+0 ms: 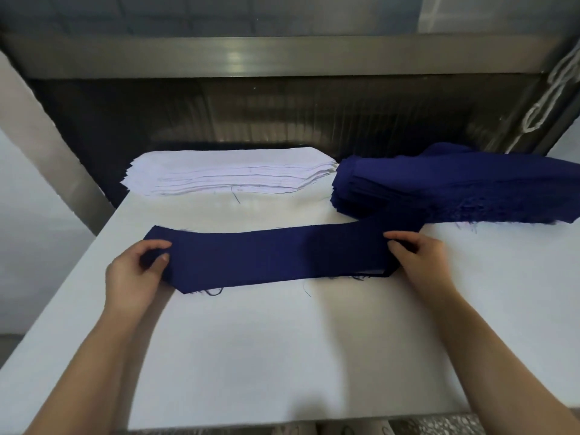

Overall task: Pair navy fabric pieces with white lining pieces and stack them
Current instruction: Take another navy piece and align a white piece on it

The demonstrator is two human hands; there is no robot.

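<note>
The navy piece [276, 255] lies flat on the worktop [282, 346], just in front of the white lining stack [229, 174]. The left hand [135, 271] and right hand [420, 259] each pinch one end with curled fingers [155, 244]. It looks light, limp and fraying, so it is best held at both ends.

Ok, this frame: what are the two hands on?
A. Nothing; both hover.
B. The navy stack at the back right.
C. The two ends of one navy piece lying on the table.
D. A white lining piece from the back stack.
C: the left hand pinches the left end of the navy piece and the right hand holds its right end; the white lining stack and navy stack lie untouched behind.
</note>
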